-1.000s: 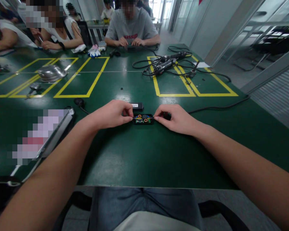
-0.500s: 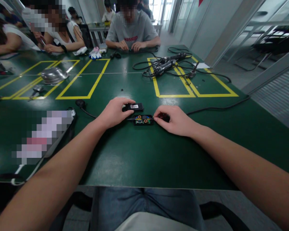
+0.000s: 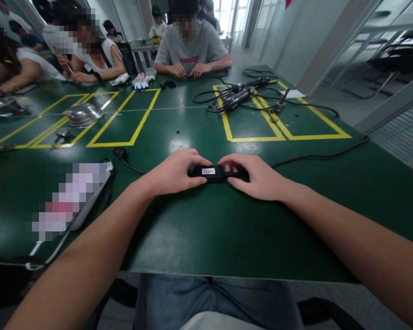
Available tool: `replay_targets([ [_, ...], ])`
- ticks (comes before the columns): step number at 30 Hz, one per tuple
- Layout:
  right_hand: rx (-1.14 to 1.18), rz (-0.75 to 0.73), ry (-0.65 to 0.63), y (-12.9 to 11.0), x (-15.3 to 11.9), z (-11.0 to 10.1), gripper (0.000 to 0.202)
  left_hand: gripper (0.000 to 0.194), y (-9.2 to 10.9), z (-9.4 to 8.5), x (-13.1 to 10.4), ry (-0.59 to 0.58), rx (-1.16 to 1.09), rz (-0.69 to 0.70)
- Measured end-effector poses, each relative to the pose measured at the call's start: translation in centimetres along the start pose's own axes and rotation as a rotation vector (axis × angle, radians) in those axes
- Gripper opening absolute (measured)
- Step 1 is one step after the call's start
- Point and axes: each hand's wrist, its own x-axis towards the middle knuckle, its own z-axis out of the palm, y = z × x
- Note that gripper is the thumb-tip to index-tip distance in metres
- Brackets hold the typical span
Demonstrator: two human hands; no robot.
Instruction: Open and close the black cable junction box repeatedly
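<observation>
A small black plastic cover [image 3: 209,172] with a white label lies over the open case, hiding the circuit board inside. My left hand [image 3: 174,172] grips the cover's left part, index finger on the far edge and thumb on the near edge. At the other end, my right hand [image 3: 253,175] closes round the case's right end, its index finger at the far corner and its thumb by the near corner. A black cable [image 3: 316,157] leaves from under that hand toward the right. To the left, a black plug [image 3: 119,152] ends the other cable, which runs under my left wrist.
On the green table [image 3: 209,229], a phone-like device [image 3: 67,197], partly blurred out, lies to my left. Farther back are a metal bowl [image 3: 84,113], coiled cables with black tools [image 3: 239,97] and yellow tape frames [image 3: 254,139]. A person [image 3: 194,50] sits opposite.
My left hand has brought the cover right and down over the case, and the circuit board has gone from sight. My right hand's fingers have spread from a pinch to the case's right end.
</observation>
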Motion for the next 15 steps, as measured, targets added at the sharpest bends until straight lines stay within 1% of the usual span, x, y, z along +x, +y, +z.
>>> replay_targets([
  [3,-0.029,0.003,0.014,-0.01,0.12,0.21,0.031,0.045,0.12,-0.07,0.02,-0.016,0.003,-0.015],
  [8,-0.061,0.02,0.003,0.24,0.31,0.13,0.027,0.048,0.34,-0.01,-0.05,-0.044,0.016,-0.016],
  [15,-0.107,0.002,0.004,0.55,0.32,-0.07,0.027,0.05,0.52,-0.08,0.14,-0.07,0.076,-0.014],
])
